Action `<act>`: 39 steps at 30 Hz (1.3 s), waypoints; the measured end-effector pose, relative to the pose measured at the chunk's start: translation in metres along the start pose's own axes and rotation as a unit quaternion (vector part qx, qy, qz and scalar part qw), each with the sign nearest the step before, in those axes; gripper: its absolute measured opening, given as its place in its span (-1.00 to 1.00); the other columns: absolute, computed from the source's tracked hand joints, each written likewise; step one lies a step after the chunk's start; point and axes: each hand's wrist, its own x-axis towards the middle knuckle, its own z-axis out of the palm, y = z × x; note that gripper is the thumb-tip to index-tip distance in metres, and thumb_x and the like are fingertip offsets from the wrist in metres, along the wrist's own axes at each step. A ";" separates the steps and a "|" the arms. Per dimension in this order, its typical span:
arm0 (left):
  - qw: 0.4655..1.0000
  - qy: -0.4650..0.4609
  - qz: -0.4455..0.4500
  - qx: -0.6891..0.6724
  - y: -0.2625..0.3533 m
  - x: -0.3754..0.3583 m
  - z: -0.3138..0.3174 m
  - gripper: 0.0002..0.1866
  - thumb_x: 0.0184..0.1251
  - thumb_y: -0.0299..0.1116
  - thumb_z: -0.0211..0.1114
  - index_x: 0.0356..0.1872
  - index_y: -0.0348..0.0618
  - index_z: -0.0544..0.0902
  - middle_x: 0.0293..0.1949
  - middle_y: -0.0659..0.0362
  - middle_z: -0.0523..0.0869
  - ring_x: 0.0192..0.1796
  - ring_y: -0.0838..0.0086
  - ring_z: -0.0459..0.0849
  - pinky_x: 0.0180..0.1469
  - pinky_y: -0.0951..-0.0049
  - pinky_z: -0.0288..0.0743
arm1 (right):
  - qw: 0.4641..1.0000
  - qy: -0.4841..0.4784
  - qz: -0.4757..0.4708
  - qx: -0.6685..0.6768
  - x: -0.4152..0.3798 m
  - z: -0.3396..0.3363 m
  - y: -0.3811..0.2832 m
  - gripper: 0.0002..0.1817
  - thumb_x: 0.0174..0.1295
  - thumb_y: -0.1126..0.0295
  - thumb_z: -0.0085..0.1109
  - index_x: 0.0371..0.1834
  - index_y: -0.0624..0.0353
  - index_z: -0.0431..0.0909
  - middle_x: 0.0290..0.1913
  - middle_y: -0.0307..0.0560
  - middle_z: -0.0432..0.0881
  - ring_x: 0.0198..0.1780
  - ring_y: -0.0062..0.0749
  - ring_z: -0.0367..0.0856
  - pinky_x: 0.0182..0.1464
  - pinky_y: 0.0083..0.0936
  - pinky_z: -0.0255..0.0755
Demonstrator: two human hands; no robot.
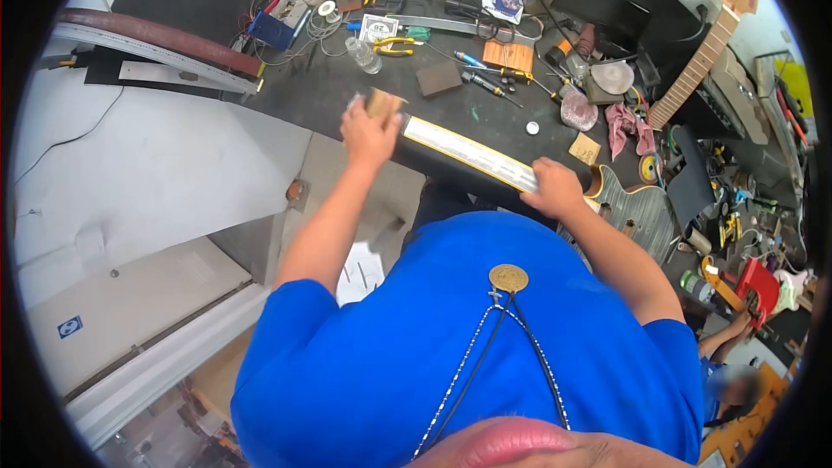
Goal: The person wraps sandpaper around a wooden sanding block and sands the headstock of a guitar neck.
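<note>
A long narrow bar [468,154] with a white printed face and yellow edges lies slanted along the front edge of the dark workbench. My right hand [555,189] is closed around its right end. Near the bar's other end, my left hand [371,133] has its fingers wrapped around a small tan block [384,105]. Just to the right of my right hand rests a grey-topped electric guitar body [637,212] with a pale edge. A flat brown block [439,80] and a white cap [532,128] lie on the bench beyond the bar.
Across the bench are a clear bottle [363,56], yellow-handled pliers [392,46], screwdrivers [492,88] and a pink cloth [627,130]. A guitar neck [700,65] leans at the right. Another person [732,390] works at the lower right, hands by a red guitar body [761,295].
</note>
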 end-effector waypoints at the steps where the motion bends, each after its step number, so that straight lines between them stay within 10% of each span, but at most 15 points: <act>1: 0.996 0.001 0.091 0.021 -0.002 -0.009 0.002 -0.35 0.55 0.19 0.41 0.39 -0.12 0.79 0.50 -0.24 0.57 0.50 -0.21 0.48 0.49 -0.23 0.40 | 1.000 -0.002 -0.002 0.003 -0.003 0.001 -0.002 -0.47 0.11 0.01 0.57 -0.06 0.22 0.67 0.01 0.09 0.74 0.14 0.09 0.77 0.19 -0.01 0.68; 4: 0.995 0.009 -0.090 0.037 -0.031 0.020 0.005 -0.44 0.53 0.20 0.41 0.49 0.44 0.76 0.58 -0.21 0.50 0.54 -0.23 0.46 0.54 -0.25 0.36 | 1.000 -0.009 -0.003 -0.002 -0.002 0.005 -0.002 -0.47 0.10 0.02 0.56 -0.07 0.22 0.67 0.01 0.07 0.74 0.15 0.08 0.78 0.20 -0.02 0.68; 8: 0.996 -0.022 0.091 0.012 -0.011 -0.003 0.001 -0.44 0.58 0.19 0.35 0.47 0.28 0.78 0.58 -0.25 0.49 0.56 -0.25 0.43 0.53 -0.27 0.36 | 1.000 0.018 -0.008 0.001 -0.002 0.003 0.001 -0.48 0.09 0.02 0.56 -0.08 0.21 0.68 -0.02 0.06 0.74 0.12 0.08 0.78 0.20 -0.02 0.68; 12: 0.995 -0.018 -0.077 0.062 -0.033 0.022 0.012 -0.43 0.54 0.22 0.38 0.45 0.28 0.79 0.56 -0.21 0.53 0.56 -0.23 0.44 0.56 -0.21 0.35 | 1.000 0.006 -0.003 0.005 -0.003 0.001 -0.003 -0.48 0.09 0.02 0.55 -0.08 0.21 0.67 -0.03 0.06 0.74 0.12 0.08 0.78 0.20 -0.02 0.68; 15: 0.993 -0.005 0.120 0.009 -0.016 -0.002 0.003 -0.44 0.56 0.20 0.37 0.37 0.14 0.83 0.55 -0.22 0.54 0.56 -0.23 0.44 0.55 -0.21 0.36 | 1.000 0.004 -0.004 0.000 -0.003 0.002 -0.001 -0.48 0.09 0.02 0.55 -0.09 0.22 0.68 -0.02 0.06 0.74 0.12 0.09 0.78 0.19 -0.01 0.68; 18: 0.993 0.015 -0.118 0.011 -0.034 0.025 0.005 -0.46 0.52 0.19 0.42 0.44 0.37 0.80 0.62 -0.16 0.48 0.59 -0.21 0.41 0.60 -0.24 0.30 | 1.000 0.015 -0.009 0.004 -0.004 0.006 0.000 -0.47 0.09 0.02 0.57 -0.08 0.22 0.68 -0.01 0.05 0.74 0.13 0.08 0.77 0.19 -0.02 0.68; 22: 0.994 -0.023 0.109 0.015 -0.019 -0.001 0.008 -0.45 0.56 0.20 0.38 0.44 0.26 0.81 0.65 -0.18 0.44 0.56 -0.20 0.42 0.57 -0.26 0.32 | 1.000 0.018 -0.003 0.008 0.000 -0.001 0.000 -0.47 0.08 0.02 0.57 -0.09 0.22 0.68 0.01 0.05 0.74 0.13 0.08 0.77 0.19 -0.04 0.68; 25: 0.990 0.001 -0.143 0.010 -0.034 0.025 0.007 -0.44 0.56 0.22 0.38 0.44 0.28 0.81 0.63 -0.15 0.46 0.58 -0.19 0.40 0.58 -0.25 0.30 | 1.000 0.007 -0.005 0.005 -0.003 0.006 -0.001 -0.47 0.08 0.03 0.57 -0.08 0.22 0.67 0.00 0.06 0.74 0.13 0.07 0.77 0.19 -0.04 0.68; 29: 0.996 -0.030 0.079 0.026 -0.014 -0.003 0.002 -0.46 0.59 0.18 0.35 0.40 0.18 0.83 0.64 -0.14 0.45 0.55 -0.20 0.42 0.57 -0.22 0.34 | 1.000 0.010 -0.003 0.004 -0.002 0.002 0.001 -0.48 0.09 0.03 0.57 -0.10 0.21 0.67 -0.01 0.06 0.73 0.13 0.07 0.77 0.18 -0.02 0.68; 32: 0.990 -0.001 -0.140 0.014 -0.039 0.021 0.010 -0.46 0.56 0.21 0.38 0.46 0.41 0.78 0.64 -0.15 0.45 0.60 -0.19 0.39 0.59 -0.19 0.33 | 1.000 0.010 -0.010 0.004 -0.002 0.006 0.001 -0.48 0.08 0.02 0.58 -0.09 0.21 0.67 0.00 0.06 0.74 0.14 0.07 0.77 0.18 -0.02 0.68; 36: 0.996 -0.036 0.085 0.016 -0.014 -0.007 0.000 -0.45 0.62 0.18 0.33 0.46 0.25 0.79 0.65 -0.18 0.44 0.59 -0.23 0.39 0.57 -0.23 0.34 | 1.000 0.014 -0.010 0.005 -0.003 0.002 0.002 -0.49 0.08 0.03 0.57 -0.11 0.22 0.66 -0.01 0.06 0.73 0.12 0.09 0.76 0.16 0.00 0.67; 39: 0.990 -0.001 -0.136 0.029 -0.031 0.018 0.005 -0.46 0.59 0.20 0.34 0.43 0.26 0.82 0.65 -0.17 0.43 0.59 -0.24 0.39 0.58 -0.25 0.32 | 1.000 0.016 -0.013 0.012 -0.005 0.004 0.000 -0.49 0.08 0.04 0.57 -0.10 0.22 0.67 -0.01 0.06 0.73 0.12 0.09 0.77 0.16 -0.01 0.67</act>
